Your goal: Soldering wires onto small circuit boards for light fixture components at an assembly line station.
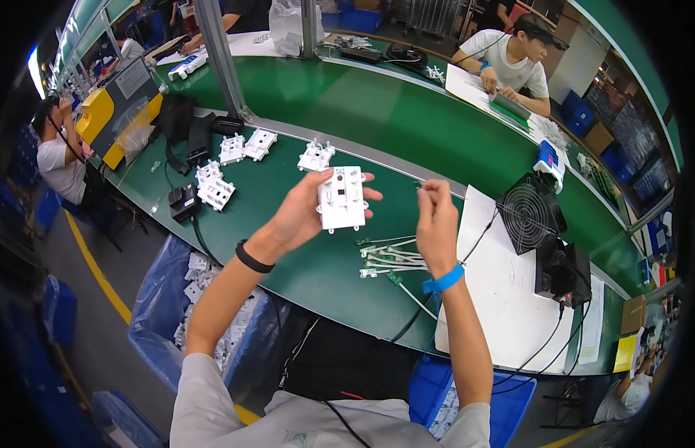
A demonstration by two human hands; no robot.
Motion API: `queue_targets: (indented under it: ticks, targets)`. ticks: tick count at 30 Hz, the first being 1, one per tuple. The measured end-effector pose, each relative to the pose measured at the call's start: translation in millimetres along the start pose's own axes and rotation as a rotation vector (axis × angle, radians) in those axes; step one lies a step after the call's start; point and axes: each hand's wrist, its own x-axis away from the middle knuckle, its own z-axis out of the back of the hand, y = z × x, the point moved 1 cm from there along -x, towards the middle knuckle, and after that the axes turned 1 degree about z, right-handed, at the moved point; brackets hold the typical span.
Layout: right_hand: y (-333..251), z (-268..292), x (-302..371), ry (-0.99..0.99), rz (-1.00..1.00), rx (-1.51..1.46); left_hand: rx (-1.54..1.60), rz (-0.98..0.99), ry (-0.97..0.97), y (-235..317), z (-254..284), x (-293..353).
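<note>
My left hand [299, 213] grips a white plastic housing [343, 197] above the green bench, its posts, tabs and dark square opening facing up. To the right, my right hand [437, 224] is raised with thumb and fingers pinched together. A tiny dark bit shows at the fingertips, too small to name. Below and between my hands lies a bundle of white cables with small green circuit boards [392, 257]. Behind my left hand another white housing [315, 155] rests on the bench. More white housings [215, 187] sit at the left of the bench.
A black fan [528, 213] and a black power box [562, 270] stand on a white board [504, 313] at right. Plastic-lined bins [157, 299] of white parts are below the bench edge. A metal post [219, 60] rises behind; a co-worker [508, 63] sits across.
</note>
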Motion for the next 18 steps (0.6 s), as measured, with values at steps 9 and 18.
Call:
queue_targets:
  ticks: [9,18]
  targets:
    - [-41.6,22.4,18.1,0.046,0.083,-0.319,-0.051,0.135,0.001,-40.0,-36.9,-21.6]
    - [-44.9,31.7,24.2,-0.081,0.072,-0.27,-0.187,-0.005,0.099,-49.8,-56.9,-16.4]
